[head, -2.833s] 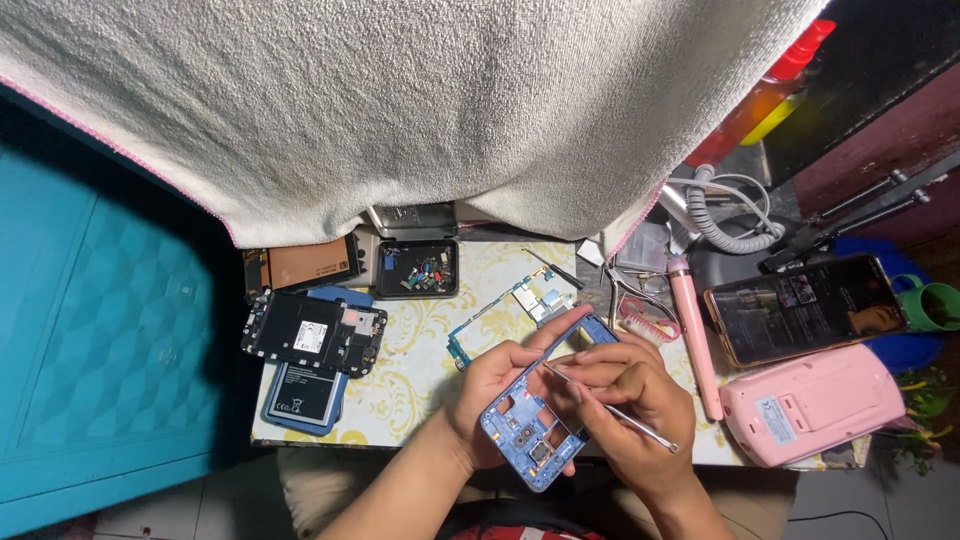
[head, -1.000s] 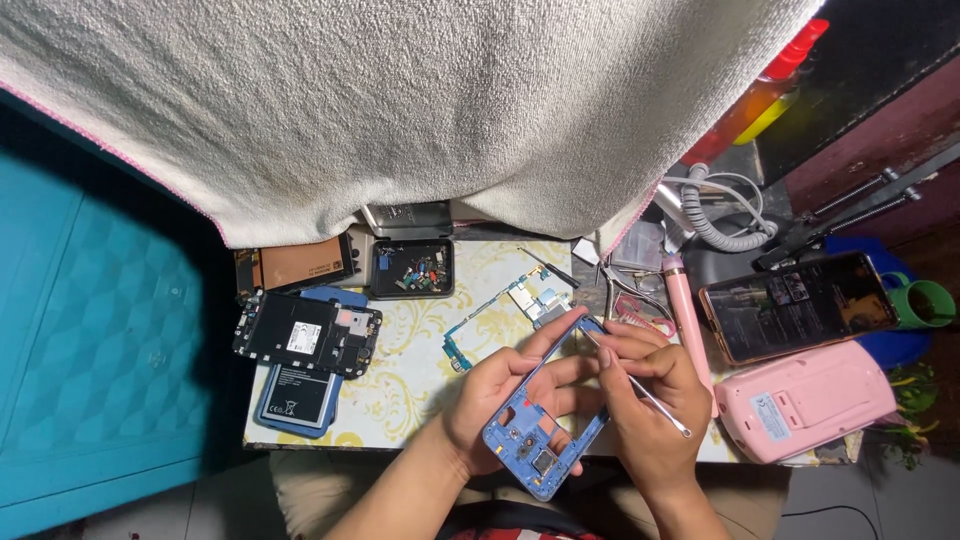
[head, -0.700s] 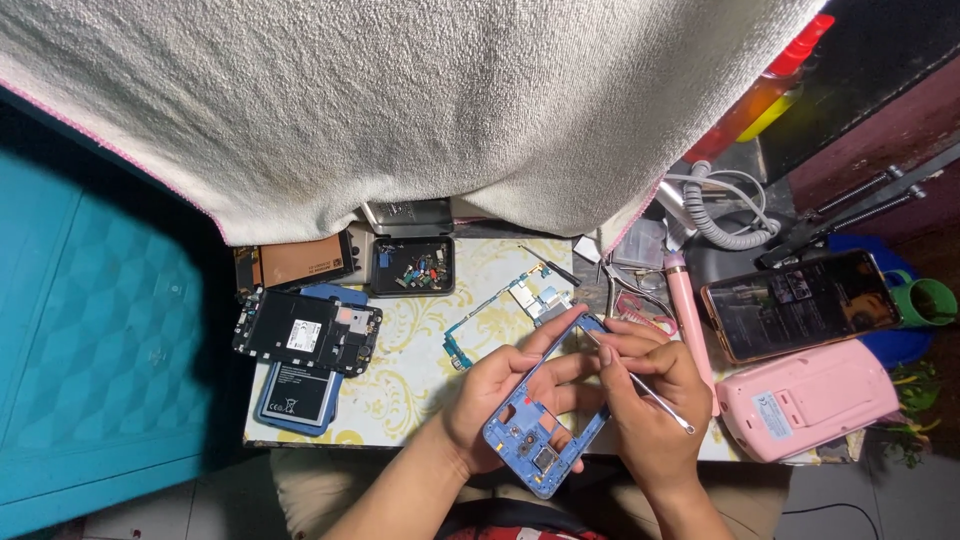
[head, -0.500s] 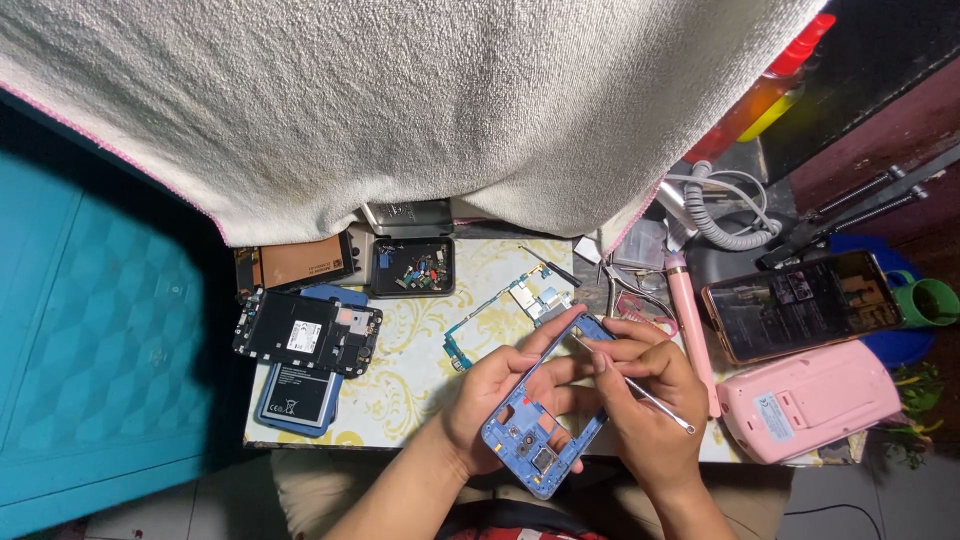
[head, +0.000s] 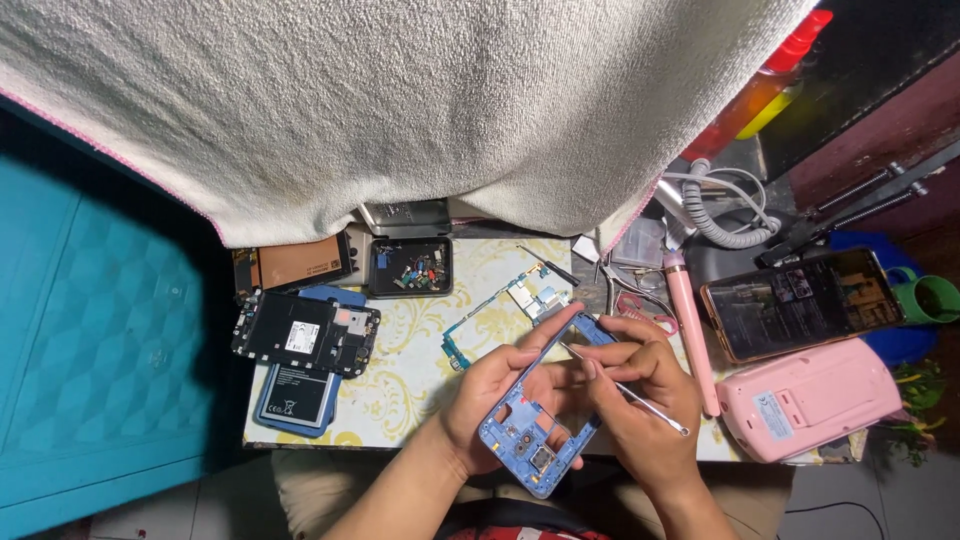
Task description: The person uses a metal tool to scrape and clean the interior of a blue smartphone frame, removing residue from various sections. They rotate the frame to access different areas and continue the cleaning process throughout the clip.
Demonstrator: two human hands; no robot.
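Low in the frame's centre, the left hand [head: 500,395] still grips the blue phone frame [head: 535,440], now tilted more upright than moments ago, while just right of it the right hand [head: 640,400] pinches thin metal tweezers [head: 628,392], whose tip has moved up to the frame's top edge.

The phone frame [head: 535,440] is blue. The worktop [head: 410,385] carries a cream cover with yellow scrollwork. A cream towel [head: 420,100] with pink edging hangs above. The case [head: 810,400] and pen-shaped tool [head: 690,340] are pink, the cabinet [head: 90,340] teal with a diamond pattern.
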